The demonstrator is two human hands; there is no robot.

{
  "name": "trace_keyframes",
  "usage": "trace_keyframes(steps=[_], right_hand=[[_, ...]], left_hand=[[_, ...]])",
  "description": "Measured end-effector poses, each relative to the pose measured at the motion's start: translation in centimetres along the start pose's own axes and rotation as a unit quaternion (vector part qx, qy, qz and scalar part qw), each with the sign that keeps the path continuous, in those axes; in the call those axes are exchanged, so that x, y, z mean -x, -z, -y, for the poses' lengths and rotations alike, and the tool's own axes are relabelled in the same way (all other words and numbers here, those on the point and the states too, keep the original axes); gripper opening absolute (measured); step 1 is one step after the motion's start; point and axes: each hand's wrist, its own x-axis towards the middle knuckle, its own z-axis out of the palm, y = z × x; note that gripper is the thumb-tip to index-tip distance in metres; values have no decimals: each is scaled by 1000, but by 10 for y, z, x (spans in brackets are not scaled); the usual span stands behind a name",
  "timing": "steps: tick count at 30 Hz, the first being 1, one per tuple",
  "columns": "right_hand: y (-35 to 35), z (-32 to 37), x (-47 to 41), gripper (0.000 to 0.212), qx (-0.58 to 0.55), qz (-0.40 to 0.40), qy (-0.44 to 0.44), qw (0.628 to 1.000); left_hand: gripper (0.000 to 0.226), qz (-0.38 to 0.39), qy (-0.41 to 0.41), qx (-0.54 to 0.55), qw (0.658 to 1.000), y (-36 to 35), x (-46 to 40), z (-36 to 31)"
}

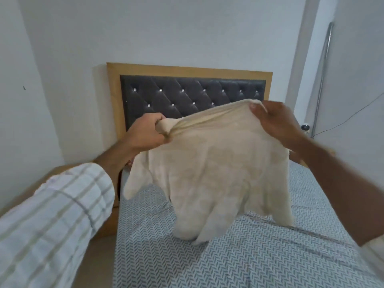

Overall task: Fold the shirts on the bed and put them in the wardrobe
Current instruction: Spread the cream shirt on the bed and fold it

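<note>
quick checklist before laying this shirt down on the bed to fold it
1. Left hand grips one top corner of the cream shirt: ok.
2. Right hand holds the other top corner: ok.
3. Top edge stretched between the hands: ok, though bunched at the left grip.
4. Shirt hanging flat: not ok, the lower part is crumpled and its hem touches the bed sheet.
5. Bare sheet in front to lay it on: ok.
6. Which side faces up, front or back: cannot tell.
</note>
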Motion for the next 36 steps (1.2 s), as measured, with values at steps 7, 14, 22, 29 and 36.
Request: trace_keyframes(steps=[7, 14, 22, 29, 36], right_hand=[[14, -27, 3, 37, 152, 274, 33, 949], [13, -49, -15, 10, 178, 78, -4, 981], [15, -50, -7, 24, 48, -25, -73, 996], [32, -57, 19, 43, 134, -111, -7, 985], [15, -113, 55, 29, 95, -97, -102, 985]], left_hand=[[13, -17, 150, 49, 987, -1, 8, 10], [13, 98, 52, -78, 991, 15, 10, 15], [15, -207, 83, 69, 972, 19, -8, -12], [30, -270, -81, -117, 952, 13, 4, 31], [27, -250, -114, -104, 956, -16, 26, 52]])
